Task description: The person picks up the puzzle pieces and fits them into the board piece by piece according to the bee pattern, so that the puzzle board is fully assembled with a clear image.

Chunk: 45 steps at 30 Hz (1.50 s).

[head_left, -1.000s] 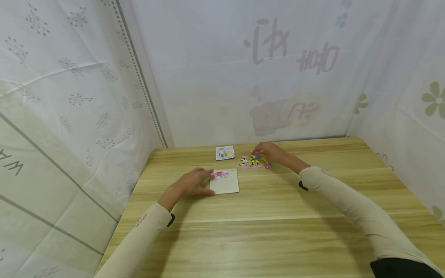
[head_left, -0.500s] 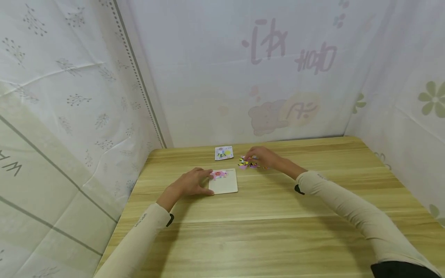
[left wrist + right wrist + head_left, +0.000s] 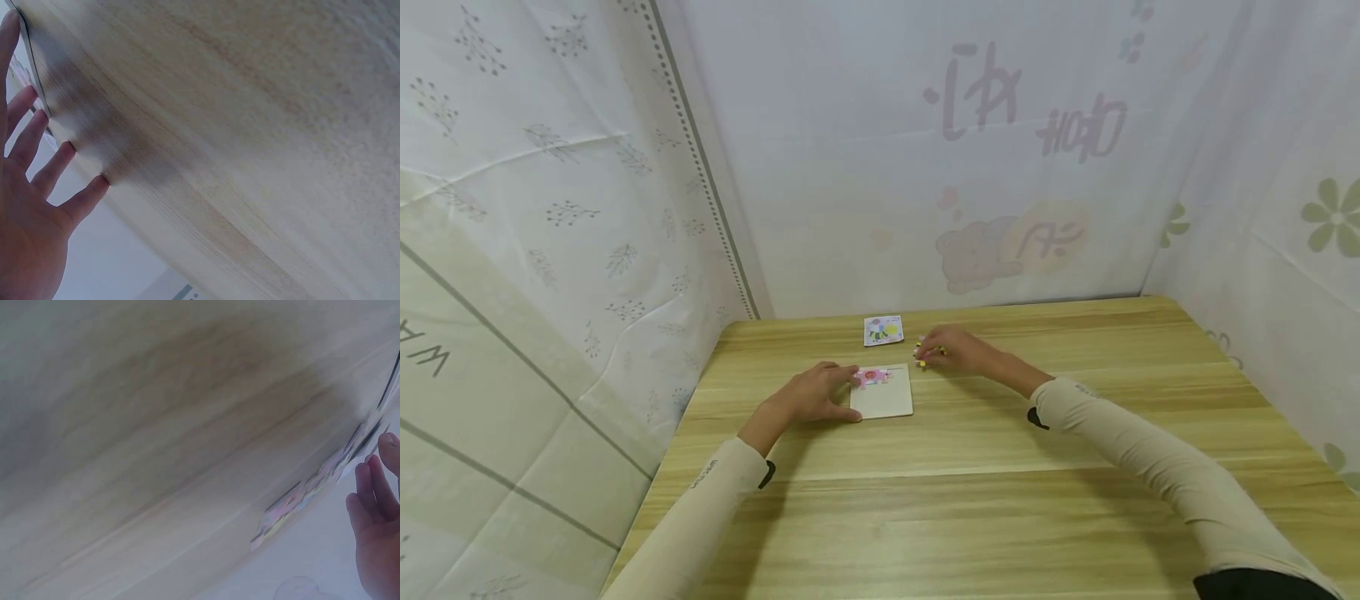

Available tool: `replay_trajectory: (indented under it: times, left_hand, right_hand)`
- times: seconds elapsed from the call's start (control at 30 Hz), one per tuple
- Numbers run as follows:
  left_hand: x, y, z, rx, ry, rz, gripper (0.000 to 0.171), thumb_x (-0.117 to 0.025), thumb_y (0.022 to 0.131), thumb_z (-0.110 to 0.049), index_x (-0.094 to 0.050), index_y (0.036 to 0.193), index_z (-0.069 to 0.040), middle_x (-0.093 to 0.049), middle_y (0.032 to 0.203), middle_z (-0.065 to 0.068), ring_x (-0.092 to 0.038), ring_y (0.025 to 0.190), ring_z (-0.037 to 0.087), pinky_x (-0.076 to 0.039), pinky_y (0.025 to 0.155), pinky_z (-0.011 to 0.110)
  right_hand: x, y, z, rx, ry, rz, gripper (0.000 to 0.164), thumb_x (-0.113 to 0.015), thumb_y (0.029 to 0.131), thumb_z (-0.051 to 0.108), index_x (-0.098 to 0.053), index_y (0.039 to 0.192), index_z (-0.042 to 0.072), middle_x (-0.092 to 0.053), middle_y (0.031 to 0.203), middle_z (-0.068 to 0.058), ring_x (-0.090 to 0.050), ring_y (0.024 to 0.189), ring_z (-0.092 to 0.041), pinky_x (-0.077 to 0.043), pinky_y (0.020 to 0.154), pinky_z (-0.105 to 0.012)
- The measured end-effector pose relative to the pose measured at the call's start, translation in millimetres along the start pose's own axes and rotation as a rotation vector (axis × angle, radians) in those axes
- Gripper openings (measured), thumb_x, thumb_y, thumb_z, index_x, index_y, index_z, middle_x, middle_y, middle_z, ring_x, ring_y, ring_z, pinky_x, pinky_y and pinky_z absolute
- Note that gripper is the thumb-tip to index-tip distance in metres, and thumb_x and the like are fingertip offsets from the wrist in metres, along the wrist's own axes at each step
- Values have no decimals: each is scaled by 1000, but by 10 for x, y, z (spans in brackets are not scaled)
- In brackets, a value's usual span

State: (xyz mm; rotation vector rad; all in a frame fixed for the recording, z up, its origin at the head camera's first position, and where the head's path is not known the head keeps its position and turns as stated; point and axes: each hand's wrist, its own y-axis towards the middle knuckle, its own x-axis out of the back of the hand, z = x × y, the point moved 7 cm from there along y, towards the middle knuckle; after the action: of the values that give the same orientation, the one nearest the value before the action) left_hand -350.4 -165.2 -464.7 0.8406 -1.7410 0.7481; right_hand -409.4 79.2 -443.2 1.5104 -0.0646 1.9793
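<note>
My left hand rests at the left edge of a pale square puzzle board, fingers spread, with the thumb at its near left corner. Joined pink puzzle pieces lie along the board's far edge. In the left wrist view the fingertips touch the tabletop and the board's side. To the right, my right hand is over the loose puzzle pieces and hides most of them. The right wrist view shows its thumb and fingers pinching a thin puzzle piece, seen edge-on.
A small picture card with a bee drawing lies behind the board. Both lie on a wood-grain table. Patterned cloth hangs behind the table and along both sides.
My right hand has moved left and a little nearer across the loose pieces, toward the board, covering more of them. The left hand and the board have stayed in place.
</note>
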Motion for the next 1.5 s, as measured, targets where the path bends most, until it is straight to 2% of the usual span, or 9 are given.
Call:
replay_trajectory:
  times: [0.13,0.33,0.57,0.83,1.27,1.5]
  left_hand:
    - [1,7,-7,-10,-5,1,82,-76,85,-66,-59,148,-17,-48,159,3,-41,147,35,-41,112,61]
    - [-12,25,9,-1,-7,6,79,-76,85,-67,-62,146,-19,-48,160,1,-40,147,33,-41,113,60]
    - [-21,32,23,4,-2,13,79,-75,85,-67,-60,147,-19,-47,160,0,-40,148,33,-41,113,60]
    - [-31,24,16,-11,-7,13,75,-74,86,-66,-63,144,-19,-46,161,1,-40,148,33,-40,113,59]
    - [-13,11,2,-6,-3,10,74,-75,86,-65,-63,143,-19,-46,161,1,-39,148,33,-41,113,59]
    - [8,15,13,4,-15,9,74,-76,86,-65,-63,144,-20,-46,160,1,-40,147,32,-43,109,62]
  right_hand:
    - [-65,25,31,23,0,-4,12,-78,91,2,-80,104,3,-75,109,-12,-69,110,-32,-59,92,-40]
    - [-160,55,85,44,59,7,13,-78,91,0,-79,104,3,-75,104,-7,-71,97,-21,-59,87,-31]
    - [-248,104,168,64,31,23,11,-76,94,4,-79,104,5,-77,103,-3,-68,99,-19,-56,94,-36]
    - [-341,166,251,92,30,37,9,-73,97,3,-80,103,6,-76,104,-4,-69,103,-21,-56,92,-35]
    - [-442,257,338,82,-53,96,9,-74,96,7,-80,103,8,-76,106,-6,-69,104,-23,-56,95,-37]
    - [-473,283,325,8,-85,115,10,-73,98,10,-80,104,12,-73,111,-5,-67,109,-22,-56,94,-35]
